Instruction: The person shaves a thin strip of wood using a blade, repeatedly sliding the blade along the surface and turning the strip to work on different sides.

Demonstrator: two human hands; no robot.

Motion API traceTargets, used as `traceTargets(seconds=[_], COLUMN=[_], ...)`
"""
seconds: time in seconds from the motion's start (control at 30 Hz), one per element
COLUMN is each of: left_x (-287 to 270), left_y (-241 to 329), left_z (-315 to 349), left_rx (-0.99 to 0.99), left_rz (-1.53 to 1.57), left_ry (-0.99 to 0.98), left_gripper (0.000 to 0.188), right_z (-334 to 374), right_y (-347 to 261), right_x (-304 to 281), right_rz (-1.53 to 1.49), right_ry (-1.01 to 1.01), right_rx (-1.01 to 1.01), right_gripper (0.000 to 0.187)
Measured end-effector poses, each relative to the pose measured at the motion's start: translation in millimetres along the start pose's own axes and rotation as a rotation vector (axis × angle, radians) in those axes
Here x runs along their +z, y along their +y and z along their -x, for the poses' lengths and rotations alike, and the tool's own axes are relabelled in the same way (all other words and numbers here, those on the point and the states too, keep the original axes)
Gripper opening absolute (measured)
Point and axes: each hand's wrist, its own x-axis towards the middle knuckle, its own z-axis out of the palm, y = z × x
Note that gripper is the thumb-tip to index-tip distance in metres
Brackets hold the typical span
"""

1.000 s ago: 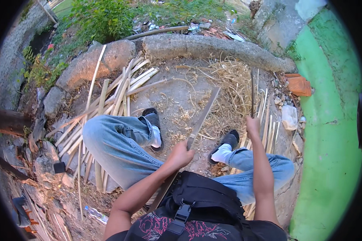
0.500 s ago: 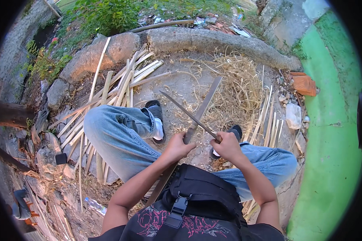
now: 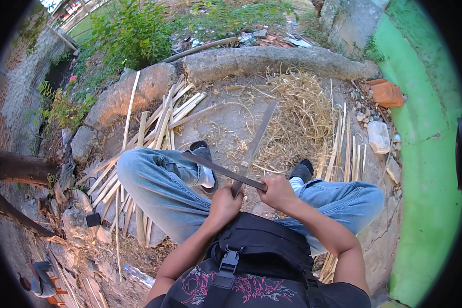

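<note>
My left hand is closed round the near part of a long flat bamboo strip, which points away from me between my feet. In my right hand I grip a long, dark-bladed knife by its handle end. Its blade lies across the strip just beyond my left fingers, with the tip pointing left over my left shin. The strip's near end is hidden behind my left hand and the black bag at my waist.
Split bamboo strips are heaped on the left, with more strips on the right. Curled shavings cover the ground ahead. A stone kerb lies beyond, a green wall on the right. Behind to the left, a person sits.
The knife blade has swung flatter, its tip lower and further left. My left hand has turned and drawn slightly nearer me. The strip's near stretch no longer shows. The whole view has shifted slightly.
</note>
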Motion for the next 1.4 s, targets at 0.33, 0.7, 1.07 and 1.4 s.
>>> traceTargets(seconds=[0.33,0.7,1.07,1.4], left_x=[1.9,5.8,14.2,-3.1], left_y=[-9.2,-36.2,-44.2,-26.9], left_z=[5.6,-14.9,-12.2,-17.9], left_rx=[0.094,-0.108,-0.022,-0.283], left_rz=[0.004,0.279,0.279,0.578], left_ry=[-0.070,-0.309,-0.429,-0.660], left_gripper=[0.030,0.031,0.020,0.028], right_z=[-75.4,-15.4,-53.6,-43.4], right_y=[195.3,19.7,107.3,64.9], right_x=[-62.2,-53.4,-28.6,-60.2], right_rz=[0.053,-0.156,0.072,-0.262], right_ry=[0.239,0.084,0.205,0.373], right_rx=[0.758,0.202,0.481,0.427], right_gripper=[0.031,0.024,0.020,0.027])
